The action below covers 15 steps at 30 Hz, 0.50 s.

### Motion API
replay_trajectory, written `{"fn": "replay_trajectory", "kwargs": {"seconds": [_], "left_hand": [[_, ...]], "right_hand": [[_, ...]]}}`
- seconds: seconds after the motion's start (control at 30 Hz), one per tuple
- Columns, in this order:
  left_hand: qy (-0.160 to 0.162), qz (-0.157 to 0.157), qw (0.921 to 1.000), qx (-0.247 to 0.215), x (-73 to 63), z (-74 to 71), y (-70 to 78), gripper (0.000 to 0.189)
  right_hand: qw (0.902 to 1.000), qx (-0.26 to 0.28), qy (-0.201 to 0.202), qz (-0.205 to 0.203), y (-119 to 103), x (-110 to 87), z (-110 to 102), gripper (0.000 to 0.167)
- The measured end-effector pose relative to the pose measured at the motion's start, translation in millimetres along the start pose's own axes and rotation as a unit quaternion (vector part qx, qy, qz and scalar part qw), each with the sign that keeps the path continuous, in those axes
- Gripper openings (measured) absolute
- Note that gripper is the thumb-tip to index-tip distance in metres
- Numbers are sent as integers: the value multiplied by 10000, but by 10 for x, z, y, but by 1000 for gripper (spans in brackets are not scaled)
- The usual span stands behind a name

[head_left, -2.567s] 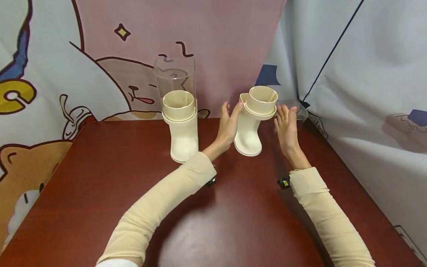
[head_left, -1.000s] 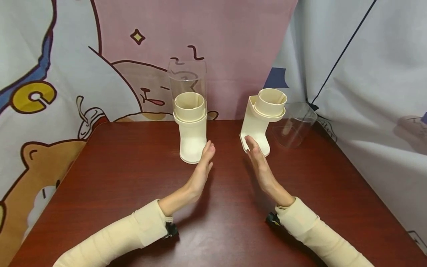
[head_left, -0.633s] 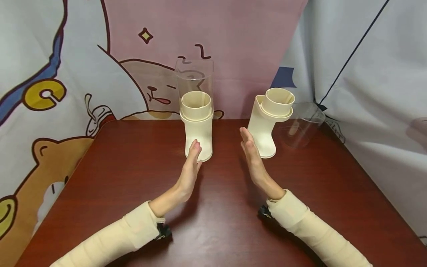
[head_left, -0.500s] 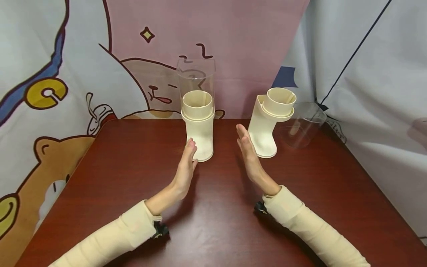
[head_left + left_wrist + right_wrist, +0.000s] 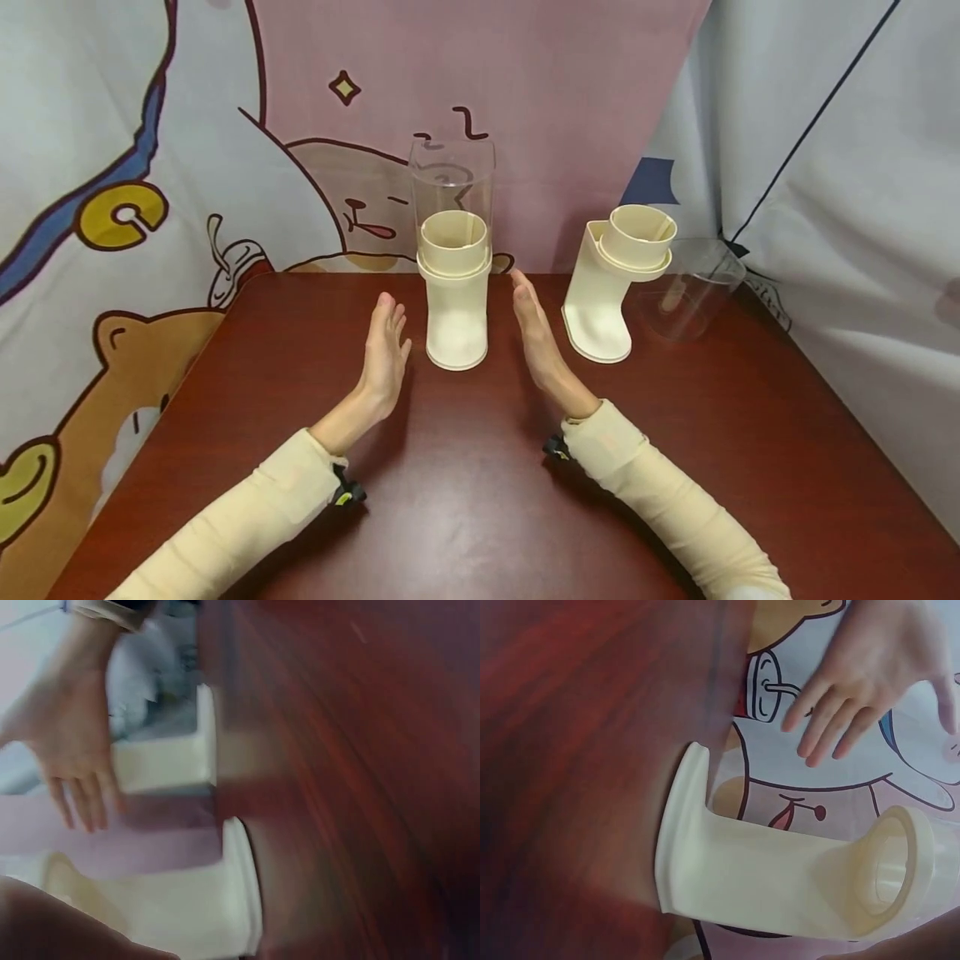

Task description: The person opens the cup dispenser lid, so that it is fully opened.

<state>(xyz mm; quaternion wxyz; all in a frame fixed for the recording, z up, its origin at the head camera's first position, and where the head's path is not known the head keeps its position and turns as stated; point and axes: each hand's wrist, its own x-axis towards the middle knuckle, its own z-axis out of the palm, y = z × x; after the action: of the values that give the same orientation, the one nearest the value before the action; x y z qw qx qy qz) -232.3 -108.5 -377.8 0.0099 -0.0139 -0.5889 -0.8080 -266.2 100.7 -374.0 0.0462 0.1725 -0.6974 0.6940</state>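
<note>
In the head view a boot-shaped cream plastic stand with a ring-shaped top stands upright at the back middle of the table. A tall clear container rises behind its ring. My left hand is held to its left and my right hand to its right, both with straight fingers, apart from it. A second matching stand stands further right, beyond my right hand. The left wrist view is blurred; the near stand shows there. The right wrist view shows the same stand between the hands.
Behind the second stand, at the back right, a clear container stands on the dark red table. A printed cloth hangs along the back edge, and pale fabric closes off the right side.
Both hands have moved left, from either side of the right stand to either side of the left one. The head view has shifted a little. The stands appear to stay put.
</note>
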Motion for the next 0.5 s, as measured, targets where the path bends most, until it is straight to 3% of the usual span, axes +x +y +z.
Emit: {"fn": "replay_trajectory", "kwargs": {"seconds": [0.3, 0.5], "left_hand": [[38, 255, 9996, -109, 399, -146, 41, 86], [-28, 502, 9987, -85, 717, -65, 25, 79]], "right_hand": [[9999, 1, 54, 143, 48, 183, 215, 130], [9999, 86, 90, 104, 14, 276, 262, 133]]}}
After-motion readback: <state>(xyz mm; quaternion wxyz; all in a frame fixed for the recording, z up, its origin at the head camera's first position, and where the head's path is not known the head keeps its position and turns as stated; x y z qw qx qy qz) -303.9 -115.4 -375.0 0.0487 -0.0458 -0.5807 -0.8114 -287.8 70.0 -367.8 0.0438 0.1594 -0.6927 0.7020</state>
